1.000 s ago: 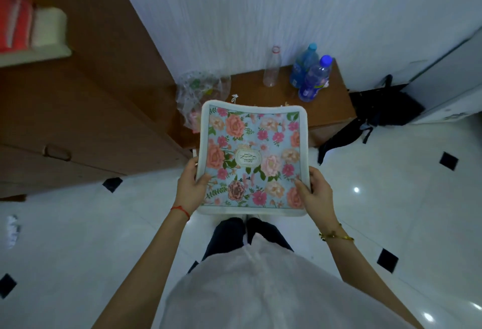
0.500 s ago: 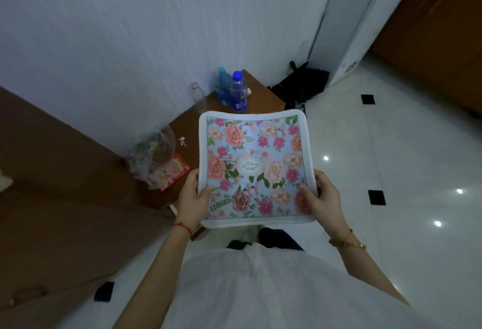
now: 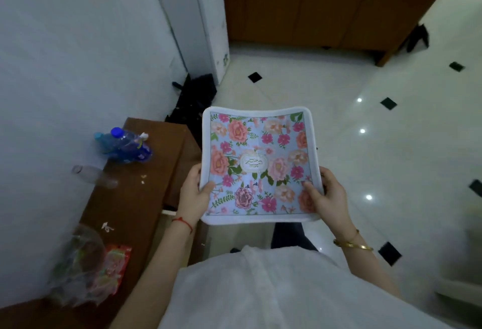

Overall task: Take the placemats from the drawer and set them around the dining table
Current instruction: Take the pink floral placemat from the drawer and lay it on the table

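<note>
A square floral placemat (image 3: 257, 156), light blue with pink and peach roses and a white border, is held flat in front of my chest above the floor. My left hand (image 3: 194, 193) grips its near left edge, thumb on top. My right hand (image 3: 327, 195) grips the near right edge the same way. Whether more mats lie stacked beneath the top one cannot be told. No dining table is in view.
A low brown cabinet (image 3: 135, 198) runs along the white wall on my left, carrying blue-capped bottles (image 3: 122, 143), a clear bottle (image 3: 94, 174) and a plastic bag with snack packets (image 3: 83, 268). A dark bag (image 3: 195, 99) lies on the floor by a white appliance (image 3: 203, 20). Wooden cupboards (image 3: 326, 2) stand ahead across glossy white tiles (image 3: 391, 146).
My view has swung to the right: the cabinet and bottles slid from ahead to my left, and the wooden cupboards came into sight. Both hands keep the same hold on the placemat.
</note>
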Demonstrator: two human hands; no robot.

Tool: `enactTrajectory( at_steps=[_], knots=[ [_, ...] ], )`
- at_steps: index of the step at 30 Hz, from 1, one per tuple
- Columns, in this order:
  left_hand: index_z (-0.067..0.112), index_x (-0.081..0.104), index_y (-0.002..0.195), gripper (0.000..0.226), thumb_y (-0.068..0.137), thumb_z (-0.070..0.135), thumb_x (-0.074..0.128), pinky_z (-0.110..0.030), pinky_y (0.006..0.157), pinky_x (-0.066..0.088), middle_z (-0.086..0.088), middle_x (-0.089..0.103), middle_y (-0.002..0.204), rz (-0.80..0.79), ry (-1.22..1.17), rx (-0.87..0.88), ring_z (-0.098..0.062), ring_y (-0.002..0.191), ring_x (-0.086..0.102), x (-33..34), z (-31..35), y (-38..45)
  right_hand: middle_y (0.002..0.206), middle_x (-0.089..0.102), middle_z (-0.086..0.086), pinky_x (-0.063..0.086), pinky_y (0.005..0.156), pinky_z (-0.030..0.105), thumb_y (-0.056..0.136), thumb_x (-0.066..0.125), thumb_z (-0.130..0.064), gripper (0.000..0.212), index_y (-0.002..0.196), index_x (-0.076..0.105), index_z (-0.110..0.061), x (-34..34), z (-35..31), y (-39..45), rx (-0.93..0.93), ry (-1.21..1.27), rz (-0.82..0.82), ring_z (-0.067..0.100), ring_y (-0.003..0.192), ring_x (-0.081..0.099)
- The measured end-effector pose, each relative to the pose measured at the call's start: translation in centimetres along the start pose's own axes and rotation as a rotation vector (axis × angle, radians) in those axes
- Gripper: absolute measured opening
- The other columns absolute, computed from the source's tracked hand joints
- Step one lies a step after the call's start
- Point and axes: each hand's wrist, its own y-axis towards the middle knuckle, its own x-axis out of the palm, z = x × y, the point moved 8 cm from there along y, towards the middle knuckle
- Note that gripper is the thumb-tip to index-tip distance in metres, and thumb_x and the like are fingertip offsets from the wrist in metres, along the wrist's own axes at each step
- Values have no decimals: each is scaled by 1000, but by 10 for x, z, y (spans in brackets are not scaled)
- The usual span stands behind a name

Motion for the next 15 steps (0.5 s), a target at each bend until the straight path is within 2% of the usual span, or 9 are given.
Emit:
enactTrajectory(
  at_steps=[4, 11, 15],
  knots=[
    [24, 48, 120, 37, 91, 3, 59, -43, 89, 55, -5, 64, 117, -144, 76, 78, -19, 104, 65, 76, 37, 46, 105, 65, -12, 53, 70, 11, 90, 65, -15, 27, 115, 56, -21, -64, 23, 14, 57, 31, 154, -3, 92, 64],
    [17, 48, 119, 36, 90, -2, 57, -30, 86, 55, 2, 63, 108, -337, 101, 133, -5, 96, 63, 247, 107, 105, 107, 66, -10, 57, 74, 20, 90, 65, -17, 30, 120, 56, -17, -201, 56, 56, 146, 76, 364, 4, 93, 67],
    [19, 49, 118, 37, 90, -4, 57, -17, 80, 53, 8, 63, 108, -430, 105, 181, 0, 95, 63, 332, 145, 130, 108, 65, -7, 54, 70, 13, 91, 65, -12, 31, 120, 56, -11, -268, 65, 80, 139, 79, 452, -3, 92, 65]
  ],
)
